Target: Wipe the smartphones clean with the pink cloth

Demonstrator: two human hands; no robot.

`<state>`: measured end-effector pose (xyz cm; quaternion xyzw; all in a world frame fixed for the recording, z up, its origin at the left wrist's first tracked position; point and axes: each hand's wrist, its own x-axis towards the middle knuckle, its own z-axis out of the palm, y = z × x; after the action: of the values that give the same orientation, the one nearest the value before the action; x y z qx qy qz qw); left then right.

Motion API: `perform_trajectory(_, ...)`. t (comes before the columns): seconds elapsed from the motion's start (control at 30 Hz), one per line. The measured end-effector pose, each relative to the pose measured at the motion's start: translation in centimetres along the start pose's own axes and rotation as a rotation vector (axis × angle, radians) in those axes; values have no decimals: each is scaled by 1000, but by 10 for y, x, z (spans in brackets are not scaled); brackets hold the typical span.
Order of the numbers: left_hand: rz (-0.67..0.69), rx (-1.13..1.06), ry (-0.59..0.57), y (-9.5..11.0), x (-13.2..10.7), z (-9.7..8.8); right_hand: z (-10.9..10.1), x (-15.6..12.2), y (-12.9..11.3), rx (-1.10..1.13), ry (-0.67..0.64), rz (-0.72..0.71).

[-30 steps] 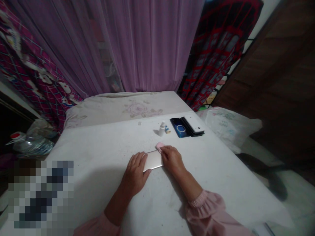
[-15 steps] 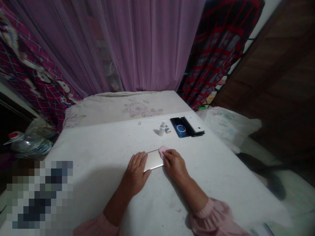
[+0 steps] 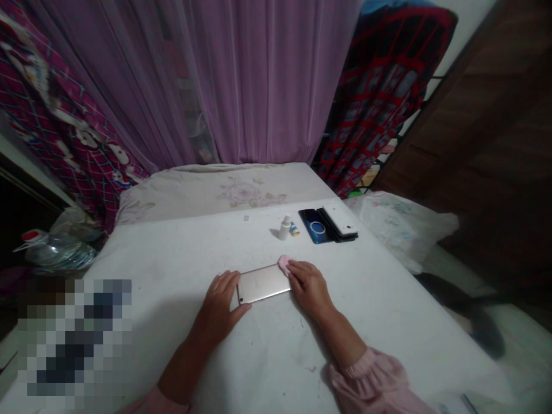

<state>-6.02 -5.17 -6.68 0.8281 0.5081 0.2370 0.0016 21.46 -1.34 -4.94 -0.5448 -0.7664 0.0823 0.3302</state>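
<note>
A gold smartphone (image 3: 264, 283) lies back up on the white cloth, its camera at the lower left corner. My left hand (image 3: 219, 299) grips its left end, fingertips at the upper corner and thumb along the near edge. At the phone's right end, my right hand (image 3: 309, 287) presses a small pink pad (image 3: 284, 264) against the far corner, fingers closed on it. Part of the pad and the phone's right end are hidden under that hand. Beyond the phone stands a small white bottle (image 3: 284, 227), with a small blue and yellow item (image 3: 294, 229) beside it.
Several phones lie back right, among them a blue-black phone (image 3: 317, 226) and a white phone (image 3: 340, 220) on a dark stack. A tiny grey square (image 3: 246, 218) lies farther back. A plastic bag (image 3: 405, 221) is past the right edge, a large water bottle (image 3: 56, 247) past the left.
My left hand has slid left off the phone's back to its left end, uncovering the camera. The right hand with the pink pad stays at the right end, nearly unmoved.
</note>
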Motion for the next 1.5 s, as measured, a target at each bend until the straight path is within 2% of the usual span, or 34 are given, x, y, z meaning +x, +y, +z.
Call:
perform_trajectory(0.17,-7,-17,29,5,1,1,1,25,-30,-99,-113,-44)
perform_trajectory(0.27,-50,-49,70,8,2,1,16,38,-55,-77,-190,-137)
perform_trajectory(0.4,-117,-102,95,11,3,1,38,41,-89,-103,-250,-218)
perform_trajectory(0.5,-142,-114,109,12,5,1,41,42,-99,-123,-251,-237)
perform_trajectory(0.6,-127,-92,115,11,6,0,29,44,-84,-160,-251,-230)
perform_trajectory(0.77,-53,-18,115,7,4,-3,-2,35,-19,-225,-164,-23)
perform_trajectory(0.87,19,19,92,7,4,-7,-11,20,13,-69,-46,107)
perform_trajectory(0.93,68,40,92,8,6,-11,-11,11,23,104,50,181)
perform_trajectory(1.03,111,64,101,11,15,-19,-9,1,21,370,188,336)
perform_trajectory(1.13,26,62,46,13,27,-28,-8,-2,13,533,260,437)
perform_trajectory(1.33,-351,-145,-117,15,43,-35,-7,-5,2,575,262,394)
perform_trajectory(1.5,-387,-202,-232,12,50,-35,-3,-5,-1,481,277,337)
